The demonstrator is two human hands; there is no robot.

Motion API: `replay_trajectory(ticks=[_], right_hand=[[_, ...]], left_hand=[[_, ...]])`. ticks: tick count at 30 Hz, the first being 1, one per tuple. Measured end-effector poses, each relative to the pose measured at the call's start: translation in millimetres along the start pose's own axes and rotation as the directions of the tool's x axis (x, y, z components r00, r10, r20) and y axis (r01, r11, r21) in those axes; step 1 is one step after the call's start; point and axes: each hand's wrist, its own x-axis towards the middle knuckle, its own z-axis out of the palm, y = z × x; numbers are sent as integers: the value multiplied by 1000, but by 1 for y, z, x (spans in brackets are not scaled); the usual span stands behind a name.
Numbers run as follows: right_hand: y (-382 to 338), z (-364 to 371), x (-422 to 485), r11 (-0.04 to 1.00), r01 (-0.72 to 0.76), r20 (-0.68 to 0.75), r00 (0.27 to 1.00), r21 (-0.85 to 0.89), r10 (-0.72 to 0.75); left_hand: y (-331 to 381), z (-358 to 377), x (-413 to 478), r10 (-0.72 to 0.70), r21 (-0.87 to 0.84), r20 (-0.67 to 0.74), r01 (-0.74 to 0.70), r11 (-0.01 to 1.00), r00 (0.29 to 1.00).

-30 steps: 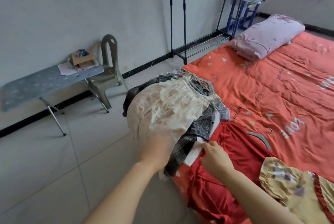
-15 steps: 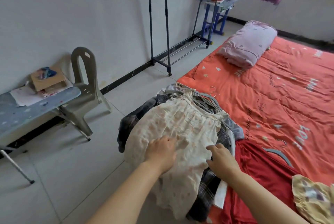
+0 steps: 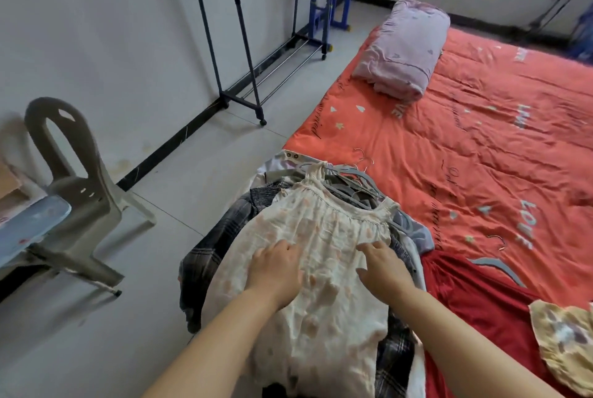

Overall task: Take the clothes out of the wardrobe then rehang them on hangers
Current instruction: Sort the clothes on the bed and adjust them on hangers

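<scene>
Head view: cream floral top (image 3: 324, 230) lies topmost on the clothes pile (image 3: 218, 247) at the bed's (image 3: 481, 157) near-left edge. Its long axis runs near-to-far, neckline at the far end. Left hand (image 3: 276, 272) and right hand (image 3: 385, 269) rest flat mid-garment, fingers extended, gripping nothing. Grey hangers (image 3: 349, 174) lie beyond the fingertips, right hand slightly nearer. Red garment (image 3: 475, 288) is to the right, clothes rack (image 3: 240, 44) far left.

On your left a grey plastic chair (image 3: 81, 194) stands just beside the ironing board (image 3: 29, 232); ahead, a folded pink quilt (image 3: 406, 51) lies on your orange bedspread (image 3: 481, 153).
</scene>
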Motion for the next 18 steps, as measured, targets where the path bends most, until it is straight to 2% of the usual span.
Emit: replay_trajectory(ticks=[5, 13, 18], right_hand=[[2, -2, 82, 994, -23, 2, 1000, 103, 23], [43, 4, 197, 983, -144, 72, 988, 115, 137], [76, 6, 265, 964, -209, 10, 978, 165, 210]], left_hand=[[-10, -10, 73, -5, 9, 81, 4, 1000, 997], [-7, -9, 182, 63, 30, 155, -68, 997, 986], [-8, 6, 240, 72, 10, 185, -75, 997, 980]])
